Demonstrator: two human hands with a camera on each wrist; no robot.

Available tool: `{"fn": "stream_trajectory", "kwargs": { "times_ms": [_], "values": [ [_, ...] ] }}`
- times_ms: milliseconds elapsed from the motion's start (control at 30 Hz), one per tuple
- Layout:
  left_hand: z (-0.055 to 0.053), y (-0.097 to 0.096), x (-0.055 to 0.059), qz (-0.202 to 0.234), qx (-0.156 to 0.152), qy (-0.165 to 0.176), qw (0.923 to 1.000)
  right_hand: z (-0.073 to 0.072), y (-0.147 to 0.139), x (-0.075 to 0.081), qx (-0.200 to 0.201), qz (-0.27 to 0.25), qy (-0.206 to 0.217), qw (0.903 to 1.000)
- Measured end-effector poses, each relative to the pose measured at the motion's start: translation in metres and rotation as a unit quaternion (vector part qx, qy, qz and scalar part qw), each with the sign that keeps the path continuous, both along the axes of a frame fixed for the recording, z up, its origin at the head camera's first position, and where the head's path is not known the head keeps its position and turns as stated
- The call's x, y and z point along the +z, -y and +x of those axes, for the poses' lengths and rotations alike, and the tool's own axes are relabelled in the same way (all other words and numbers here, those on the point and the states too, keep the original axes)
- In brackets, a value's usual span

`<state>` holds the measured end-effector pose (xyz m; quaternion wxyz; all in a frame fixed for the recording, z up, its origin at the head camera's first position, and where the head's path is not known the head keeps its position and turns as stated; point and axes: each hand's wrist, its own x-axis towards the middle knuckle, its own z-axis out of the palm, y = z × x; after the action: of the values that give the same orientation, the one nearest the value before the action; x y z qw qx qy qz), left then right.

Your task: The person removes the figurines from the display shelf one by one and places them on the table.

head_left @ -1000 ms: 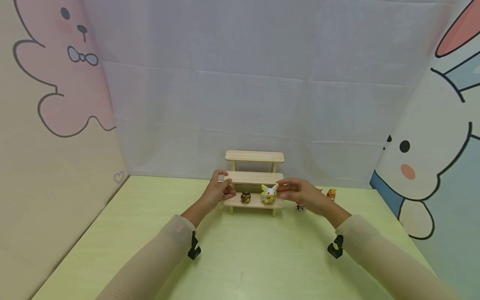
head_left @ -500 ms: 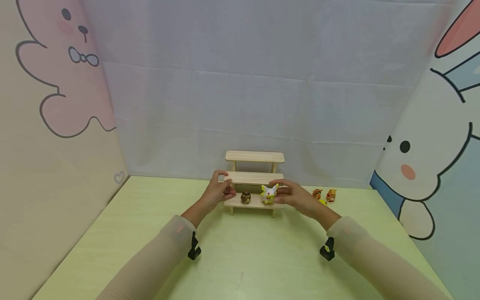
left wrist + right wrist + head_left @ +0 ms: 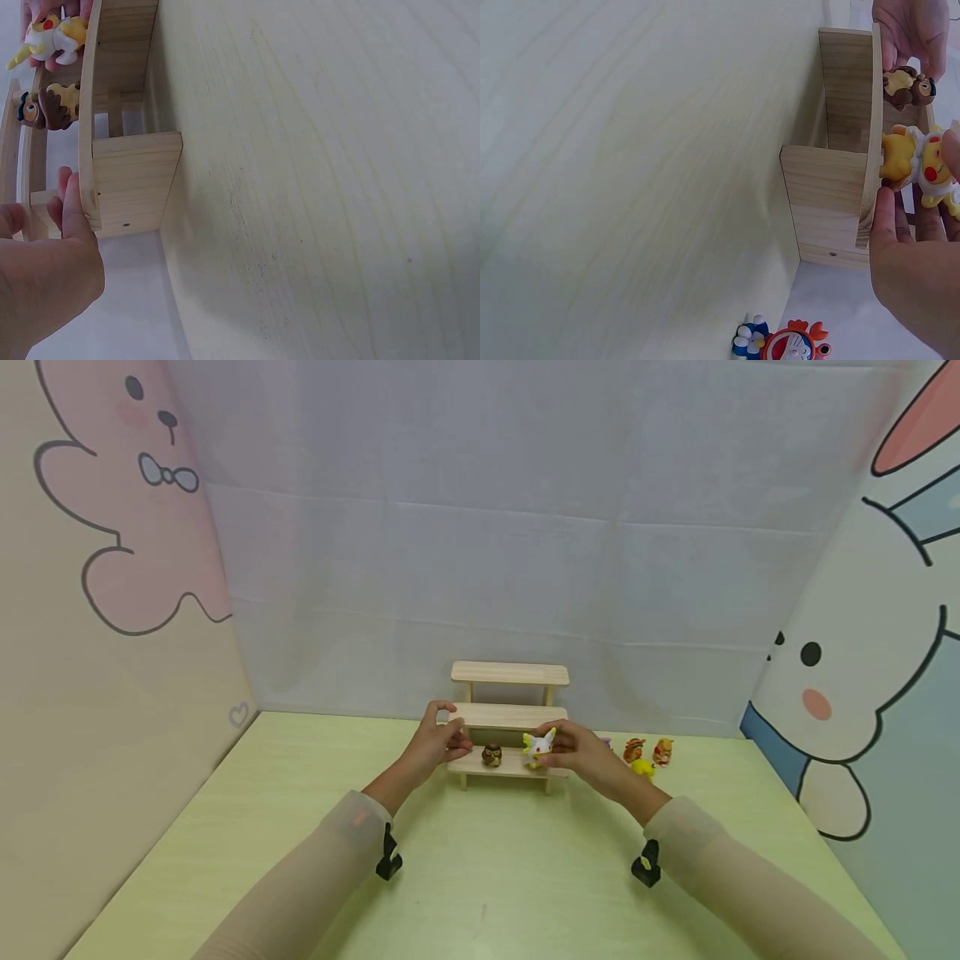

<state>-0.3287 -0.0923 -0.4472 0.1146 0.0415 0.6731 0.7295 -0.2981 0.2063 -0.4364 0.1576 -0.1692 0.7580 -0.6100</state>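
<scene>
A three-tier wooden display shelf (image 3: 510, 716) stands near the back of the table. On its lowest board sits a small brown owl figurine (image 3: 492, 755). To the owl's right is a white-and-yellow toy figurine (image 3: 537, 748) with long ears, leaning slightly. My right hand (image 3: 585, 758) pinches this figurine from the right; in the right wrist view its thumb (image 3: 952, 154) covers part of the head, with fingers behind. At the shelf's left end, my left hand (image 3: 435, 743) touches the boards with relaxed fingers, as the left wrist view shows at the lowest board's end.
Several small figurines stand right of the shelf, among them a yellow one (image 3: 642, 767) and an orange one (image 3: 633, 749). The right wrist view shows a red-and-white figurine (image 3: 795, 343) beside a blue-and-white one (image 3: 750, 337). A white cloth wall (image 3: 375, 568) rises behind.
My right hand has moved left and its fingers have closed on the white-and-yellow figurine, which has tilted a little. More figurines at right are uncovered. My left hand has stayed put.
</scene>
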Motion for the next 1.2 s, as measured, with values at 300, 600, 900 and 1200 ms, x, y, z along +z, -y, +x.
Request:
{"fn": "stream_trajectory", "kwargs": {
  "times_ms": [300, 600, 900, 1200],
  "values": [
    [-0.001, -0.001, 0.0, 0.002, 0.003, 0.003, 1.0, 0.002, -0.001, -0.001, -0.032, 0.021, 0.003, 0.9993],
    [-0.001, -0.001, 0.0, 0.003, 0.002, 0.003, 1.0, 0.003, -0.016, 0.0, -0.055, 0.037, -0.002, 0.9978],
    [-0.001, -0.001, 0.001, 0.001, 0.001, 0.001, 1.0, 0.005, -0.033, 0.006, -0.074, 0.049, -0.009, 0.996],
    [-0.001, -0.001, 0.001, 0.003, 0.005, 0.007, 1.0, 0.006, -0.053, 0.01, -0.078, 0.066, -0.019, 0.9946]
  ]
}}
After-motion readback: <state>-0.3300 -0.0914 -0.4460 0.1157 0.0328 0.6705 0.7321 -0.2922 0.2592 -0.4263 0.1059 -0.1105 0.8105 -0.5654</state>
